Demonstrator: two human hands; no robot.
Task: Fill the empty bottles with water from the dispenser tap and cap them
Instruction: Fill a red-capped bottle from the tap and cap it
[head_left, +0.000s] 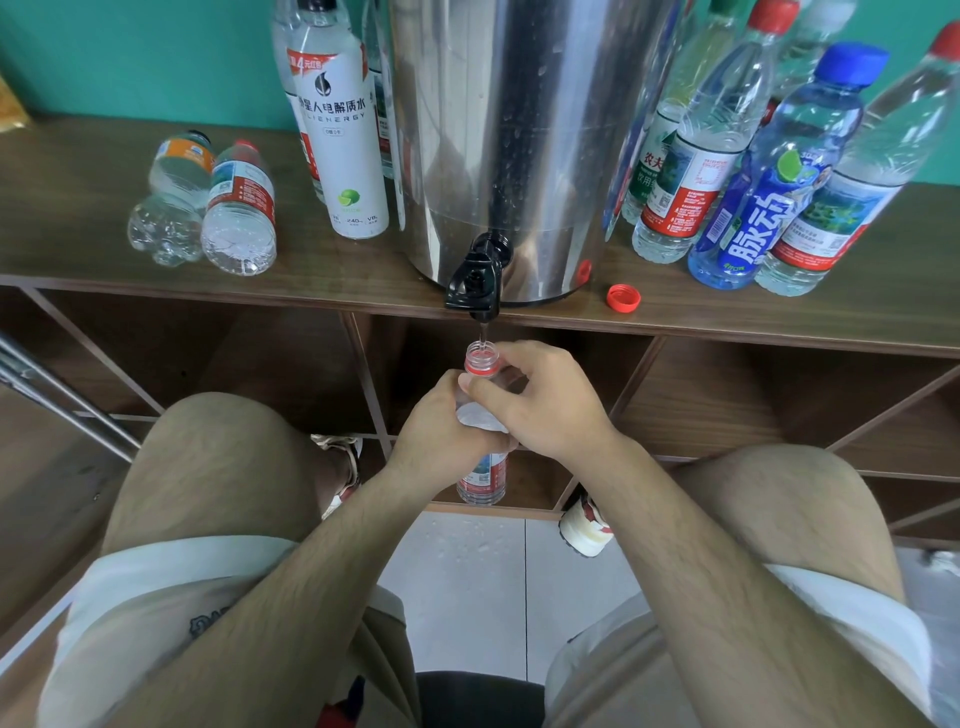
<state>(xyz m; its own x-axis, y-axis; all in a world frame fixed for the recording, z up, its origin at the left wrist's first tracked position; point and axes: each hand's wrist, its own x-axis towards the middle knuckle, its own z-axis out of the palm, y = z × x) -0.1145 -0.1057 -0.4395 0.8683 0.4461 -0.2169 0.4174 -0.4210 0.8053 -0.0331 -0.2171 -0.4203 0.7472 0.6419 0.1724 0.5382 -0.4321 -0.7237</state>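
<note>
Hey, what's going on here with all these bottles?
A seated person holds an uncapped bottle in both hands, left hand lower and right hand near the neck, under the black tap of a steel dispenser. A thin stream runs into its mouth. A loose red cap lies on the shelf beside the dispenser.

Both hands hold uncapped bottle (482, 359) upright under black tap (475, 280) of steel dispenser (514, 130). Left hand (441, 426) wraps body; right hand (540, 397) grips just below red neck ring. Thin stream runs into open mouth. Loose red cap (623, 298) on surface (78, 208), just right of dispenser. Orange-label bottle (174, 197) and red-label bottle (239, 208) lie side by side at left.
</note>
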